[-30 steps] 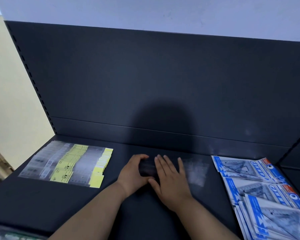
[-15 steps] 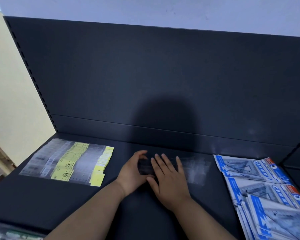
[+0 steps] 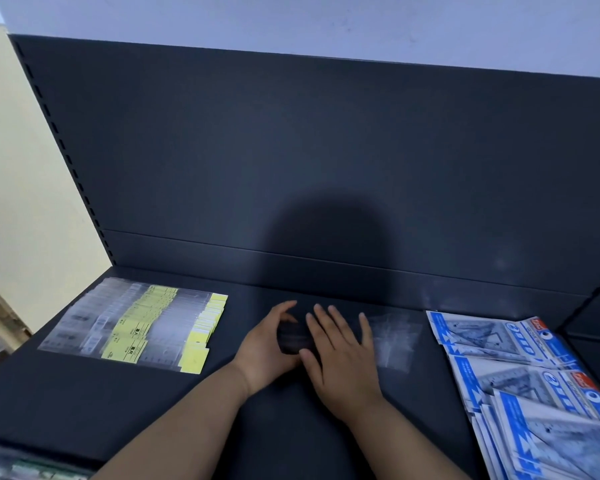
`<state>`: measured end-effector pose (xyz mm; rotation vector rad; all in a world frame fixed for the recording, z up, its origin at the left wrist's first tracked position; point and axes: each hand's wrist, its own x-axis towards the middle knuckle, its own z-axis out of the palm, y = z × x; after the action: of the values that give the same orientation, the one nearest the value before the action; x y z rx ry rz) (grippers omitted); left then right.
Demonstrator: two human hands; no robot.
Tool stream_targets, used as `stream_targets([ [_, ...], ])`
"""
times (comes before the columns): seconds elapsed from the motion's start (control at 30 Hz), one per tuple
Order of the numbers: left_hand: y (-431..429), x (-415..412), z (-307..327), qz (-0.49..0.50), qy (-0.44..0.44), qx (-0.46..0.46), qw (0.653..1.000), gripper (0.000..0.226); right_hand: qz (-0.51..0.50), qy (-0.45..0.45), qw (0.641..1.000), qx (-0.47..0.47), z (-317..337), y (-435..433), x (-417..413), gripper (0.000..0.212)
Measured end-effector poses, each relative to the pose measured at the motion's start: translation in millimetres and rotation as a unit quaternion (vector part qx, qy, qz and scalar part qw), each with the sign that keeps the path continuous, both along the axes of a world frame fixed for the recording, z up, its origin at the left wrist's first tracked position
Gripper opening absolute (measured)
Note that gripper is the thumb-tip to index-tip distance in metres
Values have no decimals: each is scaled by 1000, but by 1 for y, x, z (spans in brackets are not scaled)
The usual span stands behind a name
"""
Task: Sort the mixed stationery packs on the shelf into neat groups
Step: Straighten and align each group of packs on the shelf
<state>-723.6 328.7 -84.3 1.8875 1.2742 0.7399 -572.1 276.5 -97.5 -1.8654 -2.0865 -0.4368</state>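
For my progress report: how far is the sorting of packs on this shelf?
Done, it seems: the yellow-label packs lie in one tidy fanned row at the left. In hand: the left hand grips one end of the clear packs in the middle, and the right hand presses flat on them. Left, probably: the blue packs at the right overlap unevenly and may need squaring.

Print on the blue packs [image 3: 520,358] and the yellow-labelled packs [image 3: 136,323] is too blurred to read from here.

Matt dark metal shelf [image 3: 84,393]; glossy clear plastic packs [image 3: 394,336]; shiny blue-printed plastic sleeves [image 3: 520,372]
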Motion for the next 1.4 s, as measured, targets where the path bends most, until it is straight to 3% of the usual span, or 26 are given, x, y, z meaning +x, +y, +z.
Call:
stream_targets([
  [0.13,1,0,-3,-6,10,8,1000,81,-19,19,999,48,1,1,3,52],
  [0.23,2,-2,-4,-19,34,41,998,67,-134,152,973,107,3,4,22,54],
  [0.3,3,-2,-4,-22,31,45,998,59,-210,345,901,156,7,4,47,59],
  [0.37,4,-3,-4,-25,27,45,998,56,-202,534,810,137,12,5,67,55],
  [0.43,5,-4,-4,-26,17,38,999,56,-168,621,760,93,12,7,78,43],
  [0.53,5,-6,-4,-16,-1,17,1000,64,-128,672,726,70,11,11,77,35],
  [0.7,5,-8,-4,-13,-29,-21,999,94,-91,693,715,31,5,10,77,24],
  [0.83,5,-7,-2,-14,-22,-10,1000,100,-82,687,720,49,8,7,83,25],
  [1.13,4,-5,-2,-41,21,17,999,57,-87,640,763,12,0,13,84,32],
  [1.3,6,-6,5,-73,37,-2,997,54,-73,680,729,-1,8,10,82,30],
  [1.4,9,-5,6,-71,47,2,996,54,-86,640,764,-1,10,10,80,29],
])
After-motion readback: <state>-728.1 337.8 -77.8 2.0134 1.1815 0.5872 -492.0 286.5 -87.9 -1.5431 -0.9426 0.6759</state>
